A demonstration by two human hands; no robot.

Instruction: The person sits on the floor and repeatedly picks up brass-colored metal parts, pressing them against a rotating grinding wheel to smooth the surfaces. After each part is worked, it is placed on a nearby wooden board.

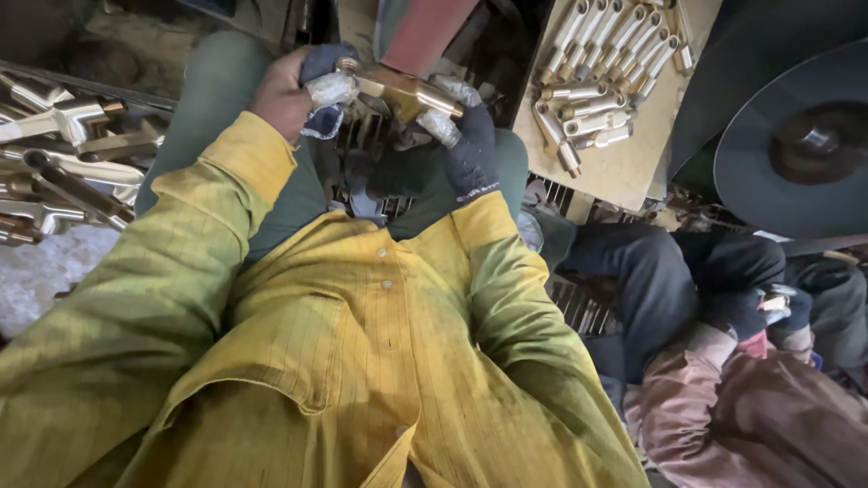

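Note:
I hold a brass tap body (402, 90) between both hands, in front of my yellow shirt and above my green-trousered knees. My left hand (298, 86), with dark cloth and white tape wrapped on the fingers, grips its left end. My right hand (461, 145), in a dark knitted glove with taped fingertips, grips the right end from below. The brass piece presses against a reddish belt (425, 32) that runs up and out of view.
Several brass tap castings (63, 172) lie heaped at the left. A board (624, 172) at the upper right carries rows of polished brass pieces (601, 63). A dark wheel (805, 145) stands at the far right. Another person (723, 361) sits low at the right.

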